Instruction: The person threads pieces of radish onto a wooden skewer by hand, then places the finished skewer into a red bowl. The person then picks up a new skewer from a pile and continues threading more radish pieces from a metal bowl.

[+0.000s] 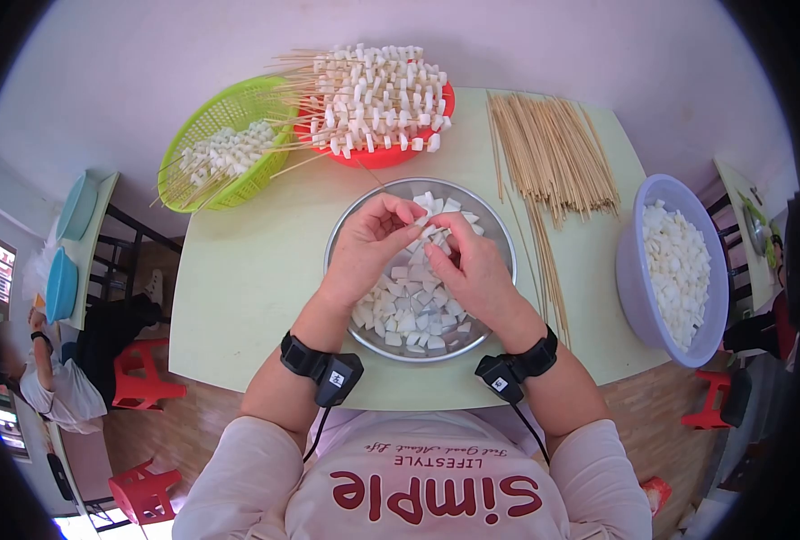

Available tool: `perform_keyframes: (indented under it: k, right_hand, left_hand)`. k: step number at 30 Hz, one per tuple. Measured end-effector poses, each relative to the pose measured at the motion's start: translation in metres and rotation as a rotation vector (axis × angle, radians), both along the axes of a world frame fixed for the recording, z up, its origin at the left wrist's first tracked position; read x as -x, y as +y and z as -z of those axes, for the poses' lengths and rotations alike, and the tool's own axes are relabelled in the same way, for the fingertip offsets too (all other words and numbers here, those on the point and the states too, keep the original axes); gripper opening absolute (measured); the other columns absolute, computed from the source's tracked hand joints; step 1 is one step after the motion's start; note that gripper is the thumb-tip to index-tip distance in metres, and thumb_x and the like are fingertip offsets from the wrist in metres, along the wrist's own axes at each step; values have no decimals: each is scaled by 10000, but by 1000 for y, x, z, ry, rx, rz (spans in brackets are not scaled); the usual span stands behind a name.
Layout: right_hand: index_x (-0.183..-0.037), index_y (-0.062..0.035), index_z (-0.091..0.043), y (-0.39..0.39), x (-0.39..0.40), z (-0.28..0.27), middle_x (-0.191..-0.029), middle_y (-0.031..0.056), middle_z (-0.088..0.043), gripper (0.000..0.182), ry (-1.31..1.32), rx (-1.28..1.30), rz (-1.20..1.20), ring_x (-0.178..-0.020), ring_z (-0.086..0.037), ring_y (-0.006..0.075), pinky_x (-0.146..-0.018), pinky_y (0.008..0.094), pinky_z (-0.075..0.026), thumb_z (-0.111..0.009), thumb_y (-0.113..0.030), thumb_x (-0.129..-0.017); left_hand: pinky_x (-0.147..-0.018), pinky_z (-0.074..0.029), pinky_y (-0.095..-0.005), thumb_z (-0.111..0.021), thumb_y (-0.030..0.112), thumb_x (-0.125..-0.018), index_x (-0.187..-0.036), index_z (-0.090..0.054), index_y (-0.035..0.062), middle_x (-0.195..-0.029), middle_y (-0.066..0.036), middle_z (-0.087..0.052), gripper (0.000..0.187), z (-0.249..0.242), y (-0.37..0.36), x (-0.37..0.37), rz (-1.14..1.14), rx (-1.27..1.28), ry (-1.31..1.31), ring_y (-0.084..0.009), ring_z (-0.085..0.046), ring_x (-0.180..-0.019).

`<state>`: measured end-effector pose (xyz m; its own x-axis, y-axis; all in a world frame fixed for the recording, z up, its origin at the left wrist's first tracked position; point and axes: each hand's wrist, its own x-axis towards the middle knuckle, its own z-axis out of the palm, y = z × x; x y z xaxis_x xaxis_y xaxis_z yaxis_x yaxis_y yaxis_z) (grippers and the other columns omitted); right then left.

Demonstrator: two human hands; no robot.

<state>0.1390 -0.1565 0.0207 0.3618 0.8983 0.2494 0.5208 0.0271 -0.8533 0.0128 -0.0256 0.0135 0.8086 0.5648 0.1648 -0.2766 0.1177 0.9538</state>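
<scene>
Both hands meet above a round metal bowl (497,335) of white chunks (409,310). My left hand (373,243) is closed in a pinch on a thin wooden skewer (371,174), whose end sticks out to the upper left. My right hand (472,270) is closed at the skewer's other end, fingertips pressed on a small white piece partly hidden by them. Behind the bowl, filled skewers (377,99) lie stacked across a red basket (373,159).
A green basket (184,130) with more filled skewers stands at the left back. Bare skewers (553,153) lie right of the bowl. A purple basin (629,288) of white chunks stands at the right edge. Another person (67,387) sits far left, near red stools (143,373).
</scene>
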Motion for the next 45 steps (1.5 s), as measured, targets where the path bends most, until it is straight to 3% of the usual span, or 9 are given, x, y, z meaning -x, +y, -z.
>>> perform_keyframes:
  k: [5,8,10,16,28,38,40,41,45]
  right_hand:
    - [-1097,-57,-519,-1,3,-2,-621,96,-551,307,-22,15,101,-563,-580,245,-535,350,-451,-661,-181,-854]
    - [-1081,-56,-526,0,0,3,-645,81,-568,314,8,-11,165,-575,-591,207,-537,330,-460,-686,-169,-835]
    - [-1076,-56,-528,1,-3,7,-663,77,-579,316,31,-40,182,-582,-593,192,-538,323,-463,-695,-161,-829]
    - [-1086,-53,-524,6,-4,20,-780,98,-612,308,111,-159,145,-597,-585,191,-558,318,-474,-671,-99,-819]
    - [-1197,-66,-561,1,1,4,-868,113,-627,398,115,-99,74,-699,-599,188,-636,294,-491,-675,-97,-817]
    - [-1063,-35,-640,2,-2,7,-877,117,-662,263,68,-144,61,-743,-612,206,-689,307,-491,-685,-186,-852]
    - [-1063,-36,-641,2,-2,7,-872,117,-661,259,71,-162,57,-742,-610,204,-684,309,-489,-682,-185,-854]
    - [-1073,-37,-635,2,-2,7,-859,116,-659,267,35,-177,62,-725,-608,201,-671,306,-489,-678,-191,-859]
    - [-1105,-52,-614,-2,-2,0,-812,112,-653,268,12,-24,89,-646,-603,195,-614,293,-488,-657,-194,-882]
  left_hand:
    - [-912,-464,-272,-600,-46,-886,-989,-552,59,-1094,-50,-603,155,1,3,0,-64,-27,-9,-120,-572,-999]
    - [-898,-467,-298,-627,-3,-866,-1012,-581,45,-1073,-67,-607,160,7,8,2,-272,-284,182,-178,-590,-978]
    - [-889,-465,-352,-669,50,-810,-1010,-623,40,-1049,-101,-603,205,4,2,4,-244,-1038,450,-271,-584,-971]
    - [-853,-455,-405,-670,64,-768,-977,-654,54,-1002,-121,-589,209,9,-5,4,-164,-1162,604,-321,-551,-960]
    - [-802,-488,-423,-635,13,-779,-899,-665,43,-933,-146,-606,127,13,-2,5,-127,-1061,598,-338,-600,-932]
    - [-790,-504,-394,-644,-1,-790,-999,-676,42,-908,-150,-617,216,8,2,6,-141,-960,601,-330,-618,-868]
    - [-728,-514,-339,-653,-1,-812,-1009,-676,42,-863,-117,-624,203,-1,1,2,-380,-649,459,-228,-639,-788]
    - [-677,-496,-244,-628,1,-882,-1075,-639,-18,-889,-37,-632,194,4,5,1,-403,-430,378,-85,-617,-799]
    - [-718,-503,-223,-600,28,-923,-1124,-609,-30,-944,-67,-649,209,3,13,-1,-510,-57,81,-123,-642,-815]
